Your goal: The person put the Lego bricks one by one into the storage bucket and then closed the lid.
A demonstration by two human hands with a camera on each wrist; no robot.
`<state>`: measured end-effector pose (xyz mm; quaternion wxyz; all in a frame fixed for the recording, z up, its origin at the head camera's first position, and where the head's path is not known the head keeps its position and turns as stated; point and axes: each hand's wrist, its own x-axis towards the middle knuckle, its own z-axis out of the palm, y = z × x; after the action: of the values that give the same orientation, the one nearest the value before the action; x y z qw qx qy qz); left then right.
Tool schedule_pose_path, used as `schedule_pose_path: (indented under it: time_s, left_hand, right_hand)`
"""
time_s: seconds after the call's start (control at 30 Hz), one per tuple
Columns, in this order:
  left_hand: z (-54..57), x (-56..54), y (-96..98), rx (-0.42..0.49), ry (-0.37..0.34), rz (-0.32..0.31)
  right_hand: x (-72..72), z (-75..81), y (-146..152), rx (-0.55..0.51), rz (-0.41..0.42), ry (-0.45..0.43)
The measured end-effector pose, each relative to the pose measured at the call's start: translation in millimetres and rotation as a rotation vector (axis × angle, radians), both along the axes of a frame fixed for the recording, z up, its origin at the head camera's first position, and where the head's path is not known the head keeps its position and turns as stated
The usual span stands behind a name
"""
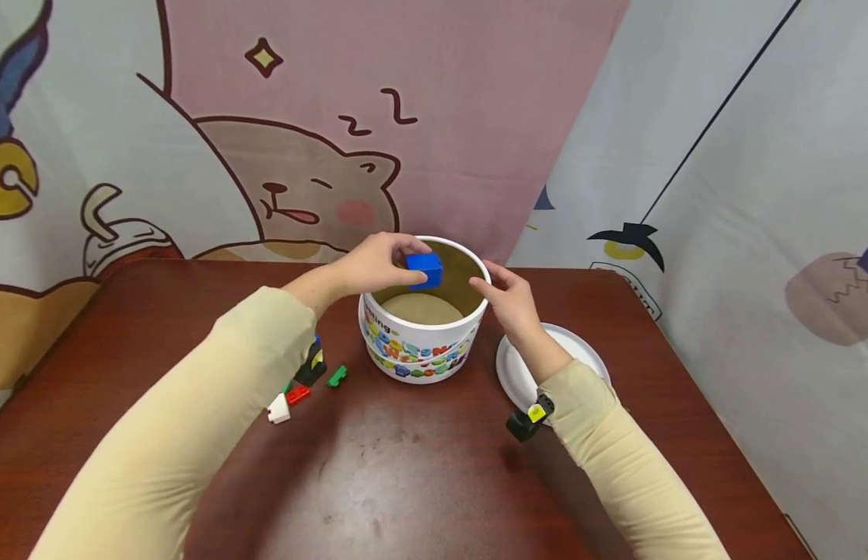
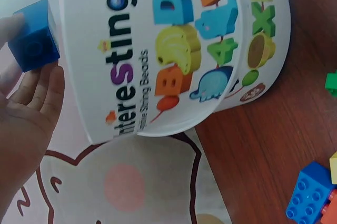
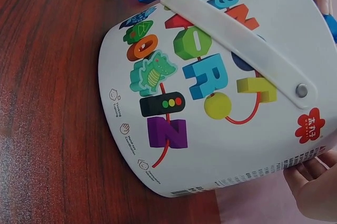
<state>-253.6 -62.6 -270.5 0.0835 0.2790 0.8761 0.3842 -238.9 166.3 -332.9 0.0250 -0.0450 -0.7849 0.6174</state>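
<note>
A blue toy brick (image 1: 424, 270) is pinched between the thumb and fingers of my left hand (image 1: 379, 264), over the mouth of a round white bucket (image 1: 418, 336). In the left wrist view the blue brick (image 2: 36, 37) shows just beyond the bucket's rim. My right hand (image 1: 505, 298) grips the bucket's right rim, thumb at the inner side and fingers outside. Colourful printed letters and animals cover the bucket's wall (image 3: 210, 129), and a white handle (image 3: 237, 39) hangs across it. Inside, the visible part of the bucket's floor is bare and tan.
A white plate (image 1: 518, 373) lies right of the bucket, partly under my right forearm. Left of it are a green brick (image 1: 337, 376), a red brick (image 1: 298, 395) and a white piece (image 1: 278, 409). A blue brick (image 2: 311, 192) is there too. A patterned cloth (image 1: 476, 117) hangs behind the table.
</note>
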Motion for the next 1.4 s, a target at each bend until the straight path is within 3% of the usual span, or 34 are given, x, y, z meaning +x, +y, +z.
schedule_pose_path:
  time_s: [0.23, 0.4, 0.53, 0.67, 0.9, 1.17, 1.4]
  left_hand:
    - [-6.6, 0.9, 5.9, 0.019, 0.030, -0.041]
    - [-3.9, 3.5, 3.3, 0.060, 0.036, -0.038]
    - [2.0, 7.6, -11.9, 0.118, 0.021, -0.008]
    - [-0.6, 8.3, -37.4, 0.173, 0.029, 0.045]
    - [-21.0, 10.8, -86.1, 0.175, 0.032, 0.194]
    - [-58.3, 11.6, -134.4, 0.070, -0.077, 0.231]
    - [-91.2, 12.8, -159.0, 0.050, -0.206, 0.244]
  right_hand:
    - [-0.9, -2.1, 0.8, -0.015, 0.012, 0.017]
    - [0.0, -1.7, 0.9, -0.010, 0.014, 0.019]
    - [0.8, -0.6, -1.2, 0.006, 0.012, 0.013]
    - [0.5, -0.8, -1.8, 0.007, 0.012, 0.008]
    - [1.4, -1.8, 0.6, 0.012, 0.008, 0.007]
    - [1.1, -1.8, 4.5, 0.023, -0.010, -0.010]
    - [1.5, -0.8, 0.6, 0.015, -0.004, -0.015]
